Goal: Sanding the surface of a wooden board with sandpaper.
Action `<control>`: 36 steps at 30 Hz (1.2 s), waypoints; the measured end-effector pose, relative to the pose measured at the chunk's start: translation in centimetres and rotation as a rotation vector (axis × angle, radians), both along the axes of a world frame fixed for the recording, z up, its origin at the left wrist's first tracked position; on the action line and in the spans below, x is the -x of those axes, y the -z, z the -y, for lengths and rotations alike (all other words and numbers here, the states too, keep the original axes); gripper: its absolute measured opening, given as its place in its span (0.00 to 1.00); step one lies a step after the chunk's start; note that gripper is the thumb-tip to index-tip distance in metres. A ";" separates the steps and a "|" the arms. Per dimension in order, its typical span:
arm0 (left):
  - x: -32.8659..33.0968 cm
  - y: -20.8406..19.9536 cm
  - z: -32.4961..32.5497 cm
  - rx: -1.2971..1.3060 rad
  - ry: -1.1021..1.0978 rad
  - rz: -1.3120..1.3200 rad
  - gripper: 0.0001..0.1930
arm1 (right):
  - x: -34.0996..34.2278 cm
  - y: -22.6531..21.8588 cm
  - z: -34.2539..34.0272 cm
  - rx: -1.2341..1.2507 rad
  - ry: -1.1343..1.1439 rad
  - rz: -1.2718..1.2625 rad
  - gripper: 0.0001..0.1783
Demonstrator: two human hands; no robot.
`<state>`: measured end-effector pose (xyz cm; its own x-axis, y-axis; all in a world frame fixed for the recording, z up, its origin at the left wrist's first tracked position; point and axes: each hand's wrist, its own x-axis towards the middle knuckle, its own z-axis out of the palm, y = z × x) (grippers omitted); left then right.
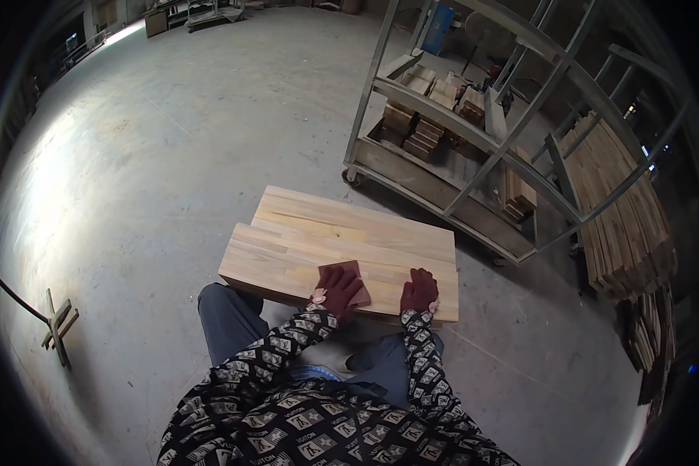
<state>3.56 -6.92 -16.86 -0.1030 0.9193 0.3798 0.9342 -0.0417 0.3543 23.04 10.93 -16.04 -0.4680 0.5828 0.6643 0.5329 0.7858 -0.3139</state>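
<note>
My left hand (336,293), in a dark red knitted glove, presses a reddish-brown sheet of sandpaper (359,297) onto the top of a pale wooden panel (342,231). Its fingers lie spread across the sheet, and part of the sheet is covered by the hand. To the right, my right hand (420,291), gloved alike, rests on the wood close to the near right corner with nothing visible in it. The panel is made of glued strips and has a stepped outline at its left end. It lies in front of my knees; what supports it is hidden.
A metal-framed trolley (435,109) on castors stands at the far right, carrying stacked wood blocks (423,136). Beyond its right side are long stacked boards (617,206). A cross-shaped stand foot (58,328) sits on the grey concrete floor (179,132) at left.
</note>
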 end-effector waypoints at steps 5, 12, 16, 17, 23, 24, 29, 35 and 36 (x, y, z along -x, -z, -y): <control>11.5 0.4 6.3 0.001 -0.535 -0.050 0.30 | 0.4 -0.6 0.3 0.057 0.018 -0.009 0.19; 13.1 0.5 1.4 0.087 -1.037 -0.150 0.33 | 0.3 -0.9 0.2 0.043 0.014 -0.013 0.18; 5.2 0.6 -3.6 0.015 -0.467 -0.033 0.32 | 0.6 -1.0 0.4 0.026 0.008 0.019 0.18; 2.4 -0.5 -4.4 0.043 -0.353 -0.019 0.32 | 0.2 -0.8 0.1 0.016 0.020 0.025 0.18; 0.9 -1.4 -0.2 0.004 -0.065 -0.009 0.32 | 0.0 0.0 0.1 -0.005 0.010 0.007 0.20; 2.6 -2.0 1.2 0.026 -0.122 0.002 0.32 | 0.0 -0.1 0.1 -0.014 0.003 -0.001 0.20; 14.9 0.3 8.8 0.074 -0.807 -0.033 0.31 | 0.5 -1.3 0.5 0.034 -0.006 0.024 0.19; 12.5 0.5 1.6 0.105 -0.950 -0.064 0.31 | 0.3 -1.1 0.2 -0.017 0.002 -0.034 0.18; 10.5 0.9 -0.3 0.064 -0.824 -0.057 0.32 | 0.3 -1.3 0.4 -0.031 0.003 -0.023 0.18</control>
<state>-6.95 -6.62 -17.81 -0.7355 0.5773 0.3546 0.6729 0.6831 0.2838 22.72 10.57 -14.70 -0.4510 0.5632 0.6924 0.5282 0.7938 -0.3015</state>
